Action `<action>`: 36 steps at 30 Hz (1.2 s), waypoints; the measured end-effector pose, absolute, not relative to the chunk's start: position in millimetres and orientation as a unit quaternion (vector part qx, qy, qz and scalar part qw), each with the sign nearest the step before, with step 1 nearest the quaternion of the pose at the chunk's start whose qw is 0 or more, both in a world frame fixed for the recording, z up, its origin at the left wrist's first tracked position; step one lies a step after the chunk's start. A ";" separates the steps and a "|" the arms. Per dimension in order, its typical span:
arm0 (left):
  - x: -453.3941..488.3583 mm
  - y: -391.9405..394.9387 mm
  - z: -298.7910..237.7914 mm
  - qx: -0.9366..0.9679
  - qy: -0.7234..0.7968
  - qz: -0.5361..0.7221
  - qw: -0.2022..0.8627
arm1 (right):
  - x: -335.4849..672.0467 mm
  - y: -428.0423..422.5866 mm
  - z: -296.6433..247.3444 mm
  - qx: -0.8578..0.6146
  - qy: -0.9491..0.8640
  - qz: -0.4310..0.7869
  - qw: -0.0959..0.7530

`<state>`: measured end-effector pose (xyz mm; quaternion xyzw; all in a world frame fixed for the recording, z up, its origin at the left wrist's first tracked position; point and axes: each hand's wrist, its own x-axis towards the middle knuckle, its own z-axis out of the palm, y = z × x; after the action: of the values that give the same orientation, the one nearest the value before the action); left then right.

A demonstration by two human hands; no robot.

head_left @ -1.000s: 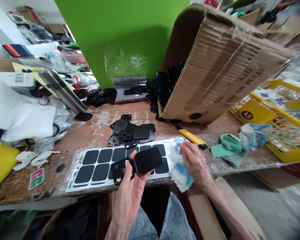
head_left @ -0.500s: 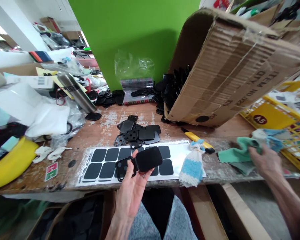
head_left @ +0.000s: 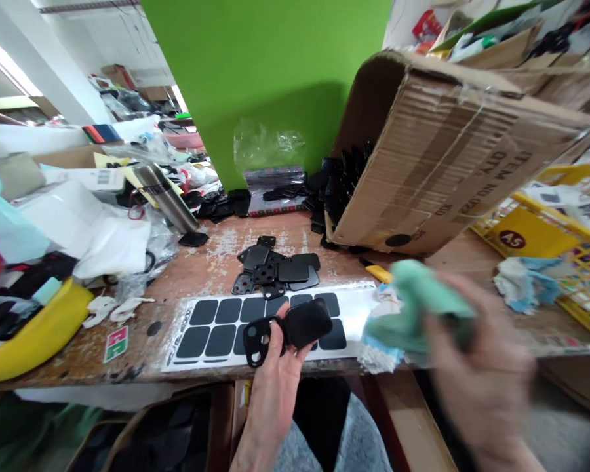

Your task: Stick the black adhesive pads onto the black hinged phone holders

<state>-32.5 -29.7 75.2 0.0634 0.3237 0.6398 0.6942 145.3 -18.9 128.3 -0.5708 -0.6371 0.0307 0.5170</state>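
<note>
My left hand (head_left: 278, 383) grips a black hinged compact-like case (head_left: 309, 322), spread wide: one half is a flat rounded square, the other has round holes. It is held over a white sheet (head_left: 358, 308) with rows of black rounded squares. Bunched in my right hand (head_left: 476, 360), which is smeared by motion, is a green cloth (head_left: 413, 295). The cloth hangs above a blue-and-white knitted piece (head_left: 386, 359) at the sheet's right end and partly hides it. Just behind the sheet lies a pile of similar black pieces (head_left: 292, 270).
A tilted cardboard box (head_left: 452, 164) full of black pieces stands at the back right. Beside it are a yellow basket (head_left: 533, 229) and a blue-and-white rag (head_left: 526, 282). A yellow cutter (head_left: 377, 273) lies near the cloth. Leftward are a steel flask (head_left: 164, 196) and plastic bags.
My right hand has lifted the green cloth from the table beside the basket and brought it left, close to the sheet. My left hand still holds the black case, and the view has shifted slightly.
</note>
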 end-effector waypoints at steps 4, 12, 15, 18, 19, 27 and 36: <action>-46.4 -36.4 75.6 0.007 0.379 0.633 0.675 | 56.0 -24.7 93.7 -0.418 -0.787 0.142 0.431; -67.7 -59.6 76.7 0.010 0.364 0.642 0.675 | 50.9 6.3 60.6 -0.425 -0.794 0.178 0.398; -76.1 -61.1 81.2 0.028 0.348 0.665 0.660 | 78.9 14.5 50.3 -0.491 -0.749 0.194 0.401; -80.0 -54.1 84.9 0.039 0.334 0.679 0.653 | 86.6 9.9 56.5 -0.539 -0.700 0.188 0.429; -79.1 -51.0 85.2 0.041 0.328 0.680 0.655 | 81.7 4.7 62.3 -0.539 -0.693 0.188 0.441; -72.7 -49.1 80.1 -0.015 0.329 0.659 0.676 | 33.7 -14.8 67.3 -0.369 -0.822 0.164 0.401; -74.6 -46.5 75.3 0.001 0.339 0.672 0.658 | 44.8 -8.6 77.8 -0.450 -0.775 0.185 0.403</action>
<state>-74.6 -46.5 75.3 0.0010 0.3389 0.6723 0.6582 44.8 -8.6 77.8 -0.4495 -0.7752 0.1855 0.4033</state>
